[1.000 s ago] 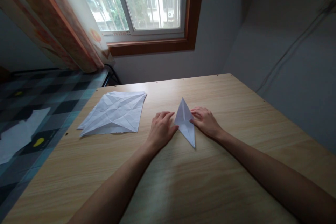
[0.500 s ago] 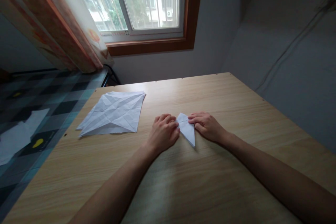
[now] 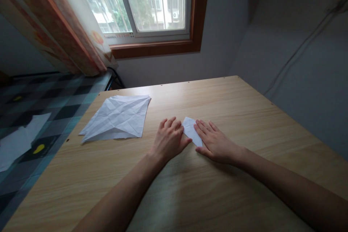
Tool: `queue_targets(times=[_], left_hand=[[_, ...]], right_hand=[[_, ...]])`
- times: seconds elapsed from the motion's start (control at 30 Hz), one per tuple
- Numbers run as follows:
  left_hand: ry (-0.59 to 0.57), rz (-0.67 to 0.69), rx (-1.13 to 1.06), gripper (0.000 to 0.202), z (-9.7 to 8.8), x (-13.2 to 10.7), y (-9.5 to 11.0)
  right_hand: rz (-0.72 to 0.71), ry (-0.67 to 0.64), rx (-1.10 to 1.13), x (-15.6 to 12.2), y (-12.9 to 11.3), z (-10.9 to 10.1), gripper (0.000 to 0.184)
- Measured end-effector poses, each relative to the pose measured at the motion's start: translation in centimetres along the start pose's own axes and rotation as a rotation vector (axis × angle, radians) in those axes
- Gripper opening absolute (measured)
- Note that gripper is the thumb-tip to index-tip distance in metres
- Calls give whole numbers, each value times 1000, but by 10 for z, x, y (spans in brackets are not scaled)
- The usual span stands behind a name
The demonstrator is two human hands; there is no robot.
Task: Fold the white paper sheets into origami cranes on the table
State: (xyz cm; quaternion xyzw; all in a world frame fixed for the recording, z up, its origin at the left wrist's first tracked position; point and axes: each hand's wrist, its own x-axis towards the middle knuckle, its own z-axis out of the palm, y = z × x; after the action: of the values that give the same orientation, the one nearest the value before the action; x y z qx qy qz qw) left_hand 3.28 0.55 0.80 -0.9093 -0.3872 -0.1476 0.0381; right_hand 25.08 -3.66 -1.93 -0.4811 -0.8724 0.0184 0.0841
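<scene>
Pressing palm-down, the left hand (image 3: 170, 138) and the right hand (image 3: 215, 144) lay side by side on the pale wooden table (image 3: 231, 195), with the small folded piece of white paper (image 3: 191, 129) flat on the wood between them. Both hands were spread open and flat, fingers stretched forward and close together, clasping nothing. The left hand's thumb side touched the paper's left edge. The right hand's forefinger lay along its right edge and covered its near tip. Only a short wedge of the paper showed in the gap, its far end about level with the fingertips. How much of it lay under either hand could not be told. Off to the left of the left hand, well apart from it, a large creased square sheet of white paper (image 3: 116, 116) rested flat near the table's left edge. Beyond that sheet hung an orange patterned curtain (image 3: 65, 40), and far beyond the fingertips a brown-framed window (image 3: 154, 3) sat in the grey wall. Further left, past the table's edge, lay a blue-grey checked cloth (image 3: 35, 116).
</scene>
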Motion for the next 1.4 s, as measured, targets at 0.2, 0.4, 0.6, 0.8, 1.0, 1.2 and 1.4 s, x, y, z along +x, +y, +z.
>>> queue_targets(times=[0.2,0.4,0.6,0.8,1.0,1.2,1.4], left_hand=[[1,-30,3,40,-3,1,2],[30,-17,-6,44,-1,1,0],[53,-19,-15,48,5,-2,-4],[62,-18,-61,60,8,-3,-6],[38,-25,-163,71,10,-3,-9],[6,4,-385,87,7,-3,-17],[116,-271,-1063,76,15,0,-18]], right_hand=[[-10,6,27,-19,-6,-3,69],[71,167,272,-20,-2,-8,38],[315,343,404,-2,7,0,49],[298,310,443,17,2,3,57],[421,356,739,33,-1,-3,47],[459,455,1017,32,3,-1,22],[462,599,1189,30,-7,2,23]])
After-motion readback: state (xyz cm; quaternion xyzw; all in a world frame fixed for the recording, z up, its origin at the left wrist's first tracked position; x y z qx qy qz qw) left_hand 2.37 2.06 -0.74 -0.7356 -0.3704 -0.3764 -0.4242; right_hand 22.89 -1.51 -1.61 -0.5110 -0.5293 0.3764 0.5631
